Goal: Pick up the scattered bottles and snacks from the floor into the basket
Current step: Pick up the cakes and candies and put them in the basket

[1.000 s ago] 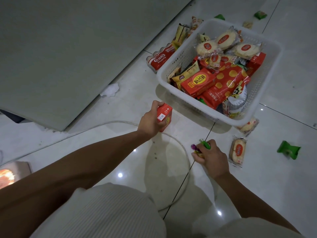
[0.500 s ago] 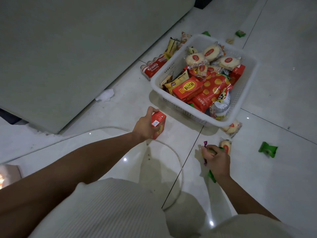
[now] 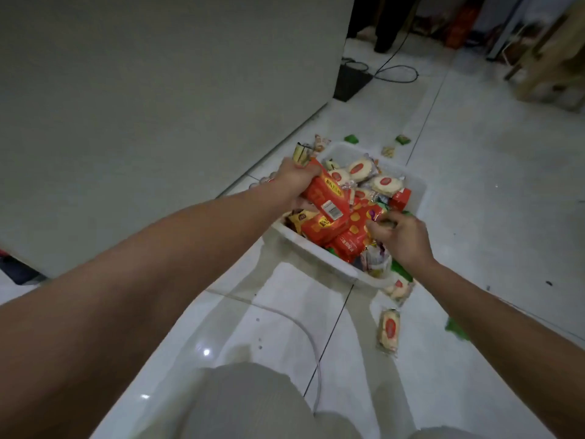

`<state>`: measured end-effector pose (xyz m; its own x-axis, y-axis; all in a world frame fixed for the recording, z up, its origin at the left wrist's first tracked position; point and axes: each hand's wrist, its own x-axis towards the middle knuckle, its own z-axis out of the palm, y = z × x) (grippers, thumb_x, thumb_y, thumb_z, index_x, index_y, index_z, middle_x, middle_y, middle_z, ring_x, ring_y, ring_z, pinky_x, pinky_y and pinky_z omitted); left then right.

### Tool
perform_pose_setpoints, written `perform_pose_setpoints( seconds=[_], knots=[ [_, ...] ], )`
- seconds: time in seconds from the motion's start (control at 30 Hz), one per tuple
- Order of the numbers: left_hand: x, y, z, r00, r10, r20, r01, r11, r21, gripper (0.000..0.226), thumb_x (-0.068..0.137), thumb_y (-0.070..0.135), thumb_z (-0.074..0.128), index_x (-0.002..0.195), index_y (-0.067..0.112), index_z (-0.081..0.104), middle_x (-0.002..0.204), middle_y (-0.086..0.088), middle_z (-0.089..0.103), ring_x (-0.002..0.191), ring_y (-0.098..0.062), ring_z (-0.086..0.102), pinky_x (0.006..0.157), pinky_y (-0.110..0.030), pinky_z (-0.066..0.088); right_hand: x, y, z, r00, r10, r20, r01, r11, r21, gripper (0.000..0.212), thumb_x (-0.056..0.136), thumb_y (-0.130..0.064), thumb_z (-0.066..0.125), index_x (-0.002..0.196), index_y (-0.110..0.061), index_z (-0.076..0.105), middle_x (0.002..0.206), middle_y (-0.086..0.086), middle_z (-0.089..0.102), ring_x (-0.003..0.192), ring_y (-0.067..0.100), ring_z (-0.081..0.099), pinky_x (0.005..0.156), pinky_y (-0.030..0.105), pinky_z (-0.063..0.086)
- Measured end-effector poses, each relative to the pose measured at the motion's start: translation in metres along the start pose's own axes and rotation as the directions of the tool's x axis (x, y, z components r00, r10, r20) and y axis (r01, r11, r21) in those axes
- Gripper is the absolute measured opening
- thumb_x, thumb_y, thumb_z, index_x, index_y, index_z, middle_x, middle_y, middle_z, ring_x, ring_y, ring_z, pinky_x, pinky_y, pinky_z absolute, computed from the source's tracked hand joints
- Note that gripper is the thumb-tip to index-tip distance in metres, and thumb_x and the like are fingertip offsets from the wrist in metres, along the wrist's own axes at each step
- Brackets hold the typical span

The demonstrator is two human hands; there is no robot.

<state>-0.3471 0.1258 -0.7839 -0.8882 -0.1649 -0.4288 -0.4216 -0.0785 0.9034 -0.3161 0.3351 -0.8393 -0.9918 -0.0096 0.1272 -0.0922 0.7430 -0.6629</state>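
A white plastic basket (image 3: 319,251) stands on the tiled floor, filled with red boxes, round cakes in clear wrappers and other snacks. My left hand (image 3: 296,179) grips a small red box (image 3: 326,194) above the basket's left side. Over the basket's right part, my right hand (image 3: 400,236) holds small wrapped candies (image 3: 376,217), purple and green, in its curled fingers. A wrapped round cake (image 3: 389,331) lies on the floor in front of the basket, and another wrapped cake (image 3: 398,288) leans at its front right corner.
Green packets (image 3: 351,139) and small snacks (image 3: 402,140) lie beyond the basket, and another green packet (image 3: 457,329) at the right. A large grey panel (image 3: 142,106) fills the left. A thin hose (image 3: 304,331) curves over the floor. Cables (image 3: 395,72) and furniture stand far back.
Both hands have risen from the floor to above the basket, the left carrying the red box, the right carrying the candies. The camera has tilted up and forward.
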Motion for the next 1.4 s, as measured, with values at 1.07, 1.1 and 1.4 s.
perform_pose_setpoints(
  seconds=[1.07, 1.1, 1.4],
  knots=[
    [-0.093, 0.191, 0.019, 0.969, 0.103, 0.225, -0.231, 0.048, 0.972, 0.073, 0.098, 0.052, 0.028, 0.151, 0.021, -0.012, 0.158, -0.008, -0.017, 0.146, -0.031, -0.013, 0.119, -0.049, -0.002, 0.077, -0.155, -0.230, 0.923, 0.280, 0.263, -0.169, 0.911, -0.375, 0.056, 0.096, -0.051, 0.035, 0.145, -0.023, 0.031, 0.145, 0.009, 0.041, 0.131, 0.028, 0.040, 0.103, 0.045, 0.038],
    [-0.112, 0.223, 0.018, 0.967, 0.106, 0.230, -0.237, 0.058, 0.970, 0.073, 0.098, 0.052, 0.028, 0.151, 0.022, -0.012, 0.159, -0.007, -0.016, 0.146, -0.031, -0.012, 0.119, -0.049, -0.003, 0.074, -0.180, -0.258, 0.921, 0.280, 0.269, -0.164, 0.908, -0.385, 0.056, 0.096, -0.051, 0.034, 0.145, -0.023, 0.031, 0.143, 0.009, 0.043, 0.130, 0.027, 0.042, 0.102, 0.044, 0.039],
    [-0.226, 0.518, 0.036, 0.950, 0.167, 0.263, -0.274, 0.047, 0.961, 0.078, 0.096, 0.050, 0.039, 0.152, 0.023, -0.009, 0.160, -0.005, -0.011, 0.146, -0.030, -0.010, 0.116, -0.050, -0.003, 0.104, -0.362, -0.507, 0.935, 0.298, 0.194, -0.205, 0.898, -0.390, 0.057, 0.097, -0.050, 0.034, 0.146, -0.022, 0.026, 0.144, 0.009, 0.042, 0.130, 0.028, 0.041, 0.102, 0.047, 0.038]
  ],
)
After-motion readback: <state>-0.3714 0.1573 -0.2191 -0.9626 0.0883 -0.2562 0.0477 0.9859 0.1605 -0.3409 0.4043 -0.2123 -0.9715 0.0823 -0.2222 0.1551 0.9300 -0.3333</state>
